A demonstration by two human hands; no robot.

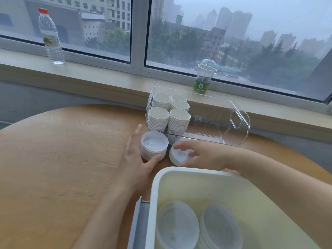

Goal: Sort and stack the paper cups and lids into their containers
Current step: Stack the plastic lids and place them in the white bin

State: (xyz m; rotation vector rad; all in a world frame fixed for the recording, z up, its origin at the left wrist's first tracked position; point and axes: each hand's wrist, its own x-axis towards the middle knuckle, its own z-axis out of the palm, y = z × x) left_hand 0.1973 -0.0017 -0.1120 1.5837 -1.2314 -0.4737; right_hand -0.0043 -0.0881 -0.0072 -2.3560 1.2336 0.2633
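a round wooden surface (59,159) stands by a windowsill (107,76) with a water bottle (51,36) and a domed cup (203,76). at its far edge, a clear bin (233,123) holds cup stacks (168,114). the left hand (138,159) cups a lid stack (154,146), its grip wide; the right hand (203,155) pinches a tilted lid (177,156) just beside it, above the white bin (161,177) holding more lids (179,225).

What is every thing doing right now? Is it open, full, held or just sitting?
left hand: wrapped around the lid stack
lid stack: upright on the table, held
right hand: fingers on a tilted lid
tilted lid: leaning, partly off the table
clear bin: open, partly filled with stacked cups
paper cups: five nested stacks, upright
white bin: open, lids inside
water bottle: capped, upright
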